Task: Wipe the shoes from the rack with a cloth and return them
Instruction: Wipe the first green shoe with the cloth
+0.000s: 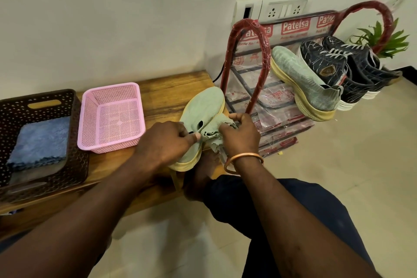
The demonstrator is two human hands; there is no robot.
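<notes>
Grips a pale green knit shoe [204, 106] at the collar with the left hand [167, 142], fingers curled over the heel end, thumb pinching the edge of the opening. Bunches a green cloth [215, 128] in the right hand [241, 135], fingers closed round it, and presses it against the shoe just right of the opening (cloth and knit nearly the same shade, so hard to tell where one ends). Wears a copper bangle [243, 159] on the right wrist.

Holds the shoe at the right end of a wooden bench [171, 90], toe toward the wall, yellow sole showing along the right edge and under the heel, just beside the red arch of the shoe rack [249, 22].

On the rack, wrapped in printed plastic: the matching green shoe [302, 83], tilted toe-up, then dark blue lace-up sneakers [325, 65] side by side.

Left on the bench: a pink mesh basket [115, 95] and, beside it, a brown perforated basket [15, 108] with a folded blue cloth [40, 140] inside.

Behind the rack: a wall socket panel [284, 9] and a green plant [383, 38].
</notes>
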